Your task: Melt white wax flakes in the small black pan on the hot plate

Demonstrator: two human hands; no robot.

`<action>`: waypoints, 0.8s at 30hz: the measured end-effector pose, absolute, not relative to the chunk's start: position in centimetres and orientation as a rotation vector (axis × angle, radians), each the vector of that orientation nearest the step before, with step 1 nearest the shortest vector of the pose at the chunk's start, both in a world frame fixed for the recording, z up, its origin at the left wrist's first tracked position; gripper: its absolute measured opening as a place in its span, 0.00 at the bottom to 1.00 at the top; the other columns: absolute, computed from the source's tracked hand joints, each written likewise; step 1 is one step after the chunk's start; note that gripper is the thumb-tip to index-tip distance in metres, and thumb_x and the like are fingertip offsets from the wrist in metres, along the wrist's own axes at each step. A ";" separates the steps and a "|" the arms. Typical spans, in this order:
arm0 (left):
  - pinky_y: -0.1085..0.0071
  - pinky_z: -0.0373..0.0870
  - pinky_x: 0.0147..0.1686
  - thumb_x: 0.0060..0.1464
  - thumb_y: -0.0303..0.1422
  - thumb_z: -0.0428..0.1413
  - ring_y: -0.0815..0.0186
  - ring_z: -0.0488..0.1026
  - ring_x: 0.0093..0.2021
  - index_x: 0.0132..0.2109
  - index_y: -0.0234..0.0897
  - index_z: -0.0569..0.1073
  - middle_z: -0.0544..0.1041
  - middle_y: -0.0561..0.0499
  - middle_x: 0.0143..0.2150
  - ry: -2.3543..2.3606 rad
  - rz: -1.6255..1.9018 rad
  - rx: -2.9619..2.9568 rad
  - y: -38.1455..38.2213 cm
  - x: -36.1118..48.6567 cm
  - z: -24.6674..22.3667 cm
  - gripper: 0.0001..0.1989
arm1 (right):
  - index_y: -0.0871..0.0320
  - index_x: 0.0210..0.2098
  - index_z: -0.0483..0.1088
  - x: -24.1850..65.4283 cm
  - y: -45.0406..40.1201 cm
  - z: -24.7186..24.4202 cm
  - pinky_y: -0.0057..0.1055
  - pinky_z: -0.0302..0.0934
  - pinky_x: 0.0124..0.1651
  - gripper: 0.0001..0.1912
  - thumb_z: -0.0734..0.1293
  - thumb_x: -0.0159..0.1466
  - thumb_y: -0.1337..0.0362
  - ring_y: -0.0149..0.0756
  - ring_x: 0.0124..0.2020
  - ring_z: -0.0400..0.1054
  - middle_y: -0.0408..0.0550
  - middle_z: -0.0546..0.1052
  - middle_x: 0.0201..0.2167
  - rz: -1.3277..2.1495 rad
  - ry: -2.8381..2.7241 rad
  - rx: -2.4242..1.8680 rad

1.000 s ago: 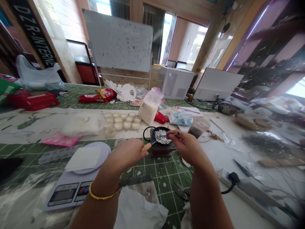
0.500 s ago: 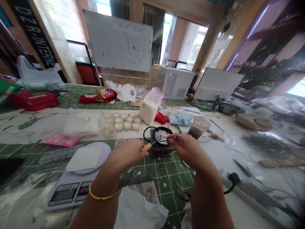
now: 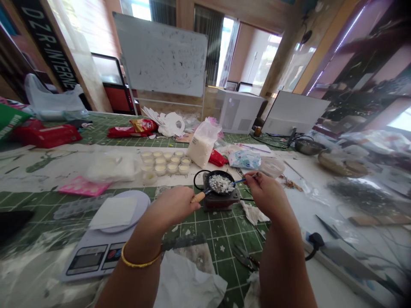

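A small black frying pan (image 3: 209,174) sits on a compact hot plate (image 3: 221,203). White granules (image 3: 222,184) fill much of the pan. My left hand (image 3: 178,204) is closed around the pan's wooden handle (image 3: 198,197). In my right hand (image 3: 266,191), a thin blue stick (image 3: 239,181) is pinched between the fingers, its tip reaching into the granules at the pan's right side. Beyond the pan stands a clear bag of white granules (image 3: 201,147). Left of that bag, several small cups (image 3: 160,161) hold a pale, creamy-looking filling.
A kitchen scale (image 3: 138,205) with white sheets on it lies to the left. Crumpled tissue (image 3: 253,213) and pliers-like tools (image 3: 245,257) lie nearer me. A plastic tub (image 3: 272,166) is behind my right hand. On the right is a power strip (image 3: 340,265) with a plug.
My right hand has moved right, drawing the blue stick toward the pan's right edge. The granules are now bunched differently, and the tissue right of the hot plate shows. My left hand stays on the handle.
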State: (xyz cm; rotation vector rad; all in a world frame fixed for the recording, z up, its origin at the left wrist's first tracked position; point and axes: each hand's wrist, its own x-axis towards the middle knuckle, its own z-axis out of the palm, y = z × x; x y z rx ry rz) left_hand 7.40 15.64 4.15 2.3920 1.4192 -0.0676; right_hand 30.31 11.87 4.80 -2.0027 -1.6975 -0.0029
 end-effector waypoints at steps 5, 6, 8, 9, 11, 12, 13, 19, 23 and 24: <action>0.71 0.52 0.23 0.50 0.43 0.44 0.64 0.67 0.27 0.27 0.36 0.67 0.72 0.49 0.28 1.418 -0.067 2.379 15.7 7.4 4.1 0.16 | 0.53 0.36 0.71 30.0 11.8 4.9 0.29 0.56 0.35 0.14 0.56 0.62 0.58 0.36 0.33 0.69 0.45 0.77 0.31 0.132 -1.760 -1.859; 0.71 0.52 0.23 0.50 0.43 0.44 0.64 0.67 0.26 0.26 0.36 0.67 0.72 0.49 0.28 1.416 -0.065 2.381 15.7 7.4 4.1 0.16 | 0.54 0.37 0.71 29.9 11.7 4.9 0.29 0.56 0.35 0.14 0.56 0.62 0.58 0.37 0.33 0.69 0.45 0.77 0.31 0.095 -1.757 -1.853; 0.70 0.51 0.22 0.50 0.43 0.45 0.65 0.66 0.25 0.26 0.36 0.67 0.72 0.49 0.27 1.416 -0.060 2.393 15.8 7.4 4.0 0.16 | 0.55 0.36 0.71 29.9 11.5 5.1 0.30 0.55 0.34 0.15 0.55 0.62 0.58 0.38 0.31 0.69 0.47 0.77 0.29 -0.007 -1.749 -1.905; 0.70 0.51 0.22 0.50 0.43 0.45 0.65 0.66 0.25 0.26 0.36 0.67 0.71 0.49 0.27 1.419 -0.056 2.400 15.8 7.4 4.0 0.16 | 0.56 0.35 0.71 29.9 11.4 5.1 0.31 0.55 0.33 0.15 0.55 0.62 0.58 0.38 0.30 0.69 0.48 0.76 0.27 -0.045 -1.752 -1.938; 0.70 0.51 0.22 0.50 0.43 0.45 0.65 0.66 0.25 0.25 0.37 0.66 0.71 0.49 0.27 1.418 -0.052 2.408 15.8 7.3 4.0 0.15 | 0.57 0.33 0.71 29.8 11.2 5.2 0.31 0.54 0.33 0.15 0.55 0.62 0.58 0.38 0.29 0.68 0.48 0.76 0.26 -0.038 -1.777 -1.952; 0.70 0.51 0.23 0.50 0.43 0.45 0.65 0.66 0.25 0.26 0.37 0.66 0.71 0.49 0.27 1.414 -0.052 2.408 15.8 7.3 4.0 0.15 | 0.56 0.33 0.71 29.7 11.2 5.2 0.30 0.54 0.33 0.15 0.55 0.62 0.58 0.38 0.30 0.68 0.47 0.76 0.26 0.005 -1.798 -1.924; 0.70 0.51 0.23 0.50 0.43 0.44 0.64 0.66 0.26 0.26 0.37 0.66 0.72 0.49 0.28 1.410 -0.053 2.405 15.7 7.3 4.0 0.15 | 0.56 0.33 0.71 29.5 11.2 5.2 0.29 0.55 0.33 0.15 0.55 0.62 0.58 0.37 0.30 0.68 0.46 0.76 0.27 0.059 -1.823 -1.879; 0.70 0.53 0.23 0.50 0.43 0.45 0.64 0.67 0.27 0.26 0.37 0.66 0.72 0.49 0.29 1.414 -0.071 2.396 15.6 7.3 4.2 0.16 | 0.55 0.35 0.71 29.2 11.1 5.2 0.29 0.55 0.35 0.14 0.56 0.62 0.58 0.36 0.31 0.68 0.44 0.76 0.27 0.050 -1.811 -1.810; 0.70 0.53 0.23 0.51 0.43 0.44 0.64 0.68 0.27 0.27 0.37 0.67 0.73 0.48 0.29 1.407 -0.055 2.396 15.6 7.3 4.2 0.16 | 0.55 0.35 0.71 29.3 11.3 4.9 0.29 0.55 0.35 0.14 0.56 0.63 0.58 0.35 0.32 0.69 0.44 0.77 0.29 0.182 -1.871 -1.762; 0.70 0.53 0.23 0.51 0.43 0.44 0.64 0.68 0.26 0.27 0.37 0.67 0.73 0.48 0.29 1.406 -0.052 2.394 15.6 7.3 4.2 0.16 | 0.55 0.35 0.71 29.3 11.4 4.8 0.29 0.55 0.35 0.14 0.56 0.63 0.58 0.35 0.32 0.69 0.45 0.77 0.29 0.204 -1.881 -1.759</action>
